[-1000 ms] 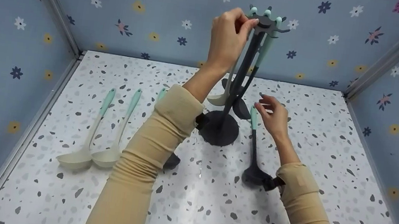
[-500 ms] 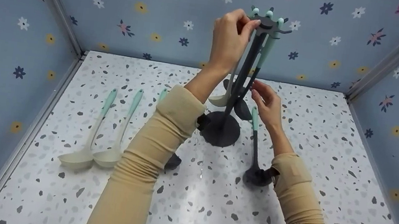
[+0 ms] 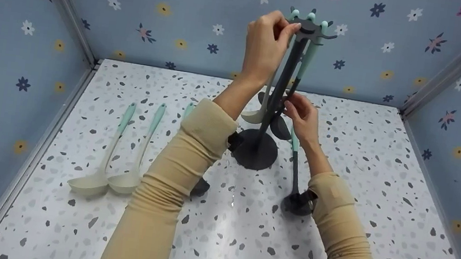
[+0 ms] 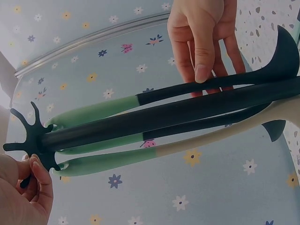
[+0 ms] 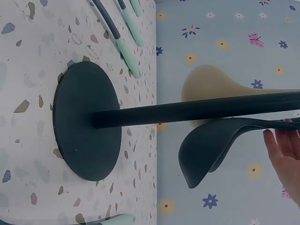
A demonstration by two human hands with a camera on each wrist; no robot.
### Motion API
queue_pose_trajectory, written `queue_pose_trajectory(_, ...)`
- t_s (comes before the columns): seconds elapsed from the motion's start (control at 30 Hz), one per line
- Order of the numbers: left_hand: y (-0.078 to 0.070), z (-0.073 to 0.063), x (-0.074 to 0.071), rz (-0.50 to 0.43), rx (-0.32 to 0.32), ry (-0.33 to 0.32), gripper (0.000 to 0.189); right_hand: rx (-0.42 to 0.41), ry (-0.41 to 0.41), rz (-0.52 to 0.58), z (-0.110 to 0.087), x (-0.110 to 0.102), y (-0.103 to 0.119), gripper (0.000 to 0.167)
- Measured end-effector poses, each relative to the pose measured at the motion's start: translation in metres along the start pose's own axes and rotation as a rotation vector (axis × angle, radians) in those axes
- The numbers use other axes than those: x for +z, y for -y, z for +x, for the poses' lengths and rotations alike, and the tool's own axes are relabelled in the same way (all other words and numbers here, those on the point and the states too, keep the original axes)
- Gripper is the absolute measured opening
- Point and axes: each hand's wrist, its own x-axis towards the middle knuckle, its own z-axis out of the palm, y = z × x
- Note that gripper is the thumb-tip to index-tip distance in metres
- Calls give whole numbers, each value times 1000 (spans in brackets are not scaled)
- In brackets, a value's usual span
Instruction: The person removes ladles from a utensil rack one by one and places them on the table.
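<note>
In the head view, the bare right grip (image 3: 304, 121) has moved up and inward over the last second, from beside the handle of a black ladle with a mint handle lying on the white speckled worktop (image 3: 220, 244) to the hanging black ladle with a mint handle (image 3: 280, 128); the work now seems to centre on the hung ladle. Farther up, the bare left grip (image 3: 265, 47) has stayed pinched on the hooked top of the black upright stand (image 3: 283, 81). The left wrist view shows the right grip clamped on the ladle's slim shaft, thumb on the near side and fingers behind. Up from that grip runs the smooth, rounded mint handle, its end hung at the stand's hooks; beyond the shaft hang a second black ladle (image 4: 197, 123) and a cream ladle with a mint handle (image 4: 201, 140). In the right wrist view, the held ladle's deep, dark, curved bowl hangs just below the right grip, well above the stand's round base (image 5: 79, 145).
</note>
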Motion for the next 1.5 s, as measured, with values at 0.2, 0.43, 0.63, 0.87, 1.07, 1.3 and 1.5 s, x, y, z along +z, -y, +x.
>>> queue_pose_trajectory(0.2,0,0,0,-14,-8,6,18,-11,-38,41,1,2,-2,19)
queue_pose_trajectory(0.43,0,0,-1,-19,-17,10,17,-47,-61,30,-1,5,4,18)
queue_pose_trajectory(0.63,-1,0,-1,-12,-18,10,18,-75,-72,8,-5,9,19,18)
queue_pose_trajectory(0.87,-1,1,-1,5,-15,9,18,-66,-81,24,-4,9,23,18)
queue_pose_trajectory(1.07,0,1,0,11,-13,7,19,-40,-102,15,-2,5,24,18)
queue_pose_trajectory(1.3,0,1,0,11,-11,1,19,-17,-128,-25,-2,0,30,19)
queue_pose_trajectory(1.5,0,1,-1,10,-12,9,18,-9,-160,-42,-2,-11,32,19)
